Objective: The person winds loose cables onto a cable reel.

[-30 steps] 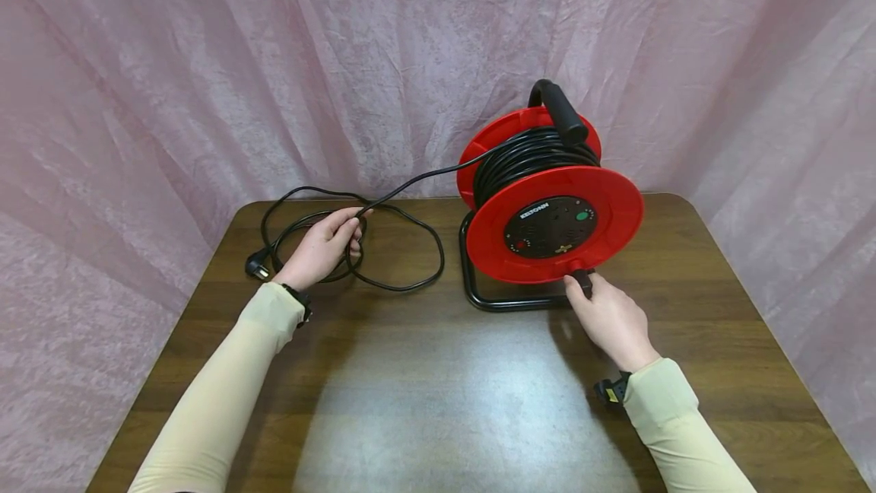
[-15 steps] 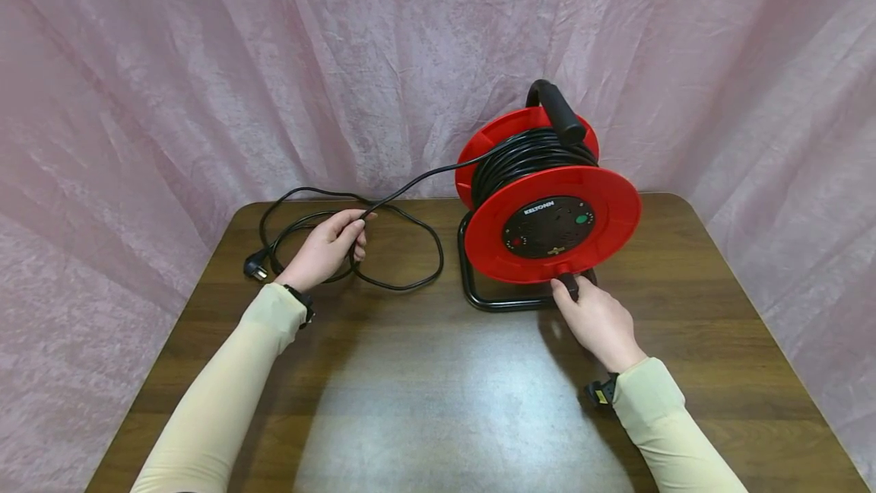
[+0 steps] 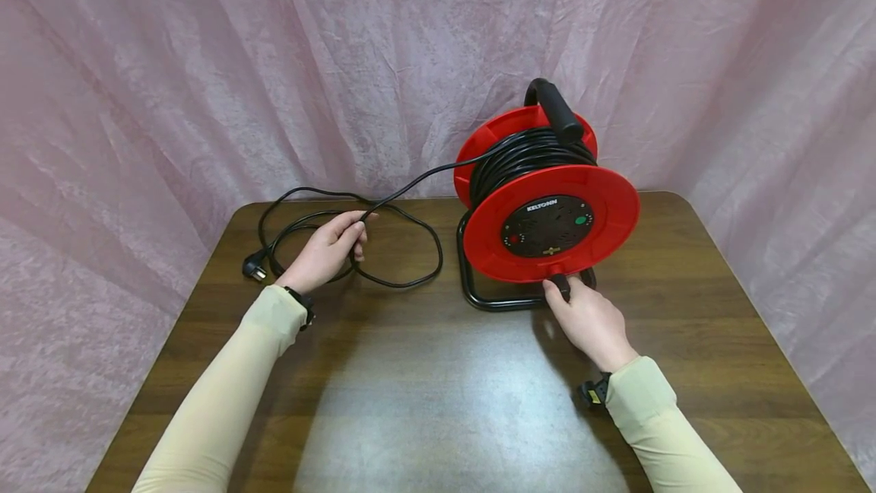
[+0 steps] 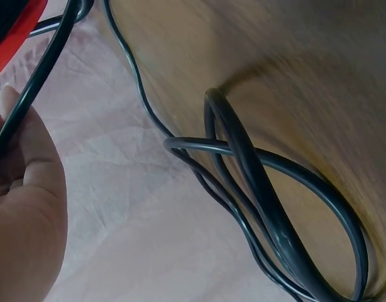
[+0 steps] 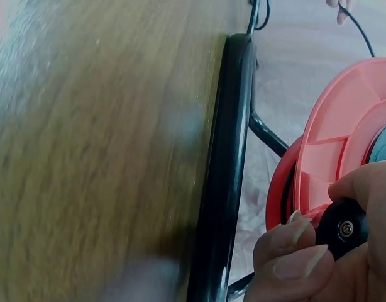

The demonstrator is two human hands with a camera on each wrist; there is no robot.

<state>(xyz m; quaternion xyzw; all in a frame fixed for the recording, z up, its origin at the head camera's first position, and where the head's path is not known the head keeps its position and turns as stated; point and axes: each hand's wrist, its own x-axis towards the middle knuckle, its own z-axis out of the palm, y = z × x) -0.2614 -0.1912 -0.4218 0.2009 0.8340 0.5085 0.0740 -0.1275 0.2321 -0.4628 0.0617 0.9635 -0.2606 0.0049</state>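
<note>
Winding, apparently: one red cable reel point(image 3: 550, 223) on black stand point(image 3: 506, 303), right of centre on counter point(image 3: 438, 371). Your right hand point(image 3: 588, 322): fingers curled round crank knob point(image 5: 342, 228). Your left hand point(image 3: 328, 246): fingers closed about cable point(image 3: 424, 175). Next likely calls for turning while feeding evenly.

Long, pale-yellow fabric sleeves point(image 3: 198, 421) ended in wide, faintly greenish cuffs point(image 3: 640, 389). A boxy black wrist device point(image 3: 586, 392) on the right bore a yellow patch point(image 3: 593, 396); the left black wristband point(image 3: 301, 303), partly hidden, seemed similar.
</note>
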